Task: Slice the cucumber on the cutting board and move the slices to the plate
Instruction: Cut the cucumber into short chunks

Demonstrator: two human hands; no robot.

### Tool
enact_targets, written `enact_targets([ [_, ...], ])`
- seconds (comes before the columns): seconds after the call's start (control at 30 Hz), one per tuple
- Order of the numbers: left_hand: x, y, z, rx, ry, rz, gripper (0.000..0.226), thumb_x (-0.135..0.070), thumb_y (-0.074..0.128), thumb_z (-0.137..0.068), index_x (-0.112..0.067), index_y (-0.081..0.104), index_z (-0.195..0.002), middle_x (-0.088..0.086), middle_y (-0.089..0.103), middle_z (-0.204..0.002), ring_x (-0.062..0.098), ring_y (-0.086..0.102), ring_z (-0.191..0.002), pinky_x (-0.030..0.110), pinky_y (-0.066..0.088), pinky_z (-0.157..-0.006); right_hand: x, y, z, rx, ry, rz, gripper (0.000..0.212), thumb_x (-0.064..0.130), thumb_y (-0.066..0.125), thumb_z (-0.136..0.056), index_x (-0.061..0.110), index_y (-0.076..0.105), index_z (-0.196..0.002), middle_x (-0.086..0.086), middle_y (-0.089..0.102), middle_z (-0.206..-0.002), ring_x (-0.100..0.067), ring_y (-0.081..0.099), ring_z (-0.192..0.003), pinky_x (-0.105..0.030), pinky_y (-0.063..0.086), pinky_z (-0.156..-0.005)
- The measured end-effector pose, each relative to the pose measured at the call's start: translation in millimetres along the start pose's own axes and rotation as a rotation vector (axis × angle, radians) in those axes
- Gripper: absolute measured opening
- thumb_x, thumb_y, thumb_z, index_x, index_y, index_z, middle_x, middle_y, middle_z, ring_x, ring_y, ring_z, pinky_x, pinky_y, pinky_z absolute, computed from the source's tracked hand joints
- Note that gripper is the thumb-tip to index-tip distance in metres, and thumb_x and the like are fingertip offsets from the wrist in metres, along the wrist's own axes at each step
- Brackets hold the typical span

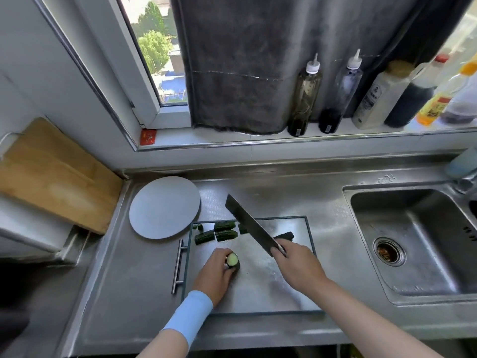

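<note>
A steel cutting board (260, 285) lies on the counter in front of me. My left hand (215, 273) grips a short cucumber piece (232, 260) with its pale cut face turned up. My right hand (296, 266) holds a dark cleaver (251, 224) by the handle, blade raised and slanting toward the far left above the board. Several cut cucumber chunks (223, 231) lie along the board's far edge, and another dark piece (285, 235) shows just beyond the blade. A round grey plate (165, 206) sits at the board's far left, with nothing on it.
A steel sink (413, 239) lies to the right of the board. A wooden board (54, 174) leans at the left. Several sauce bottles (343, 91) stand on the window sill behind. A bar handle (178, 266) runs along the cutting board's left side.
</note>
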State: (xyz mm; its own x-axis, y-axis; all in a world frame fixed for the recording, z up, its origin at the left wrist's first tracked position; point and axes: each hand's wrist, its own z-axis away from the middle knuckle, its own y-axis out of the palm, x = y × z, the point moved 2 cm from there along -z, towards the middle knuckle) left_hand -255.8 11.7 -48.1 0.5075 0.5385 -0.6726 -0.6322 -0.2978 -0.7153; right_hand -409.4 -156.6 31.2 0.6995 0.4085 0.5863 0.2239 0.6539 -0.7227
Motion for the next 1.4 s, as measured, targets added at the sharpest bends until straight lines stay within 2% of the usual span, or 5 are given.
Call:
enact_targets([
  [0.4, -2, 8, 31, -0.127, -0.159, 0.149, 0.052, -0.033, 0.076, -0.078, -0.034, 0.044, -0.120, -0.023, 0.041, -0.112, 0.001, 0.052, -0.093, 0.011, 0.040, -0.079, -1, 32, 23, 0.152, -0.066, 0.077, 0.020, 0.040, 0.045, -0.101, 0.033, 0.058, -0.086, 0.006, 0.063, -0.070, -0.016, 0.058, -0.065, -0.031, 0.044, -0.057],
  [0.67, -4, 14, 34, -0.218, -0.133, 0.186, 0.036, -0.020, 0.067, -0.087, -0.029, 0.052, -0.119, -0.018, 0.048, -0.112, 0.002, 0.054, -0.097, 0.000, 0.036, -0.074, -8, 35, 24, 0.154, -0.039, 0.105, 0.023, 0.038, 0.044, -0.100, 0.032, 0.056, -0.081, 0.004, 0.063, -0.073, -0.015, 0.058, -0.067, -0.030, 0.040, -0.057],
  [0.77, -5, 13, 27, -0.193, -0.060, 0.123, 0.051, -0.026, 0.070, -0.084, -0.032, 0.048, -0.130, -0.017, 0.046, -0.119, 0.002, 0.048, -0.106, 0.015, 0.042, -0.088, -7, 35, 21, 0.138, -0.022, 0.103, 0.025, 0.037, 0.044, -0.100, 0.033, 0.053, -0.077, 0.004, 0.062, -0.071, -0.016, 0.057, -0.066, -0.030, 0.040, -0.056],
  [1.1, 15, 12, 19, -0.217, -0.145, 0.134, 0.035, -0.011, 0.070, -0.080, -0.034, 0.059, -0.103, -0.017, 0.058, -0.103, 0.008, 0.055, -0.095, 0.021, 0.047, -0.088, -5, 30, 11, 0.094, -0.021, 0.091, 0.023, 0.039, 0.043, -0.100, 0.031, 0.056, -0.082, 0.003, 0.063, -0.070, -0.016, 0.058, -0.066, -0.030, 0.039, -0.055],
  [1.4, 32, 0, 8, -0.269, 0.251, -0.202, 0.059, 0.021, 0.065, -0.060, -0.016, 0.065, -0.105, 0.004, 0.061, -0.110, 0.023, 0.055, -0.104, 0.036, 0.053, -0.084, -9, 35, 6, 0.138, -0.036, 0.127, 0.021, 0.043, 0.044, -0.100, 0.033, 0.059, -0.090, 0.005, 0.063, -0.072, -0.015, 0.059, -0.067, -0.030, 0.040, -0.055],
])
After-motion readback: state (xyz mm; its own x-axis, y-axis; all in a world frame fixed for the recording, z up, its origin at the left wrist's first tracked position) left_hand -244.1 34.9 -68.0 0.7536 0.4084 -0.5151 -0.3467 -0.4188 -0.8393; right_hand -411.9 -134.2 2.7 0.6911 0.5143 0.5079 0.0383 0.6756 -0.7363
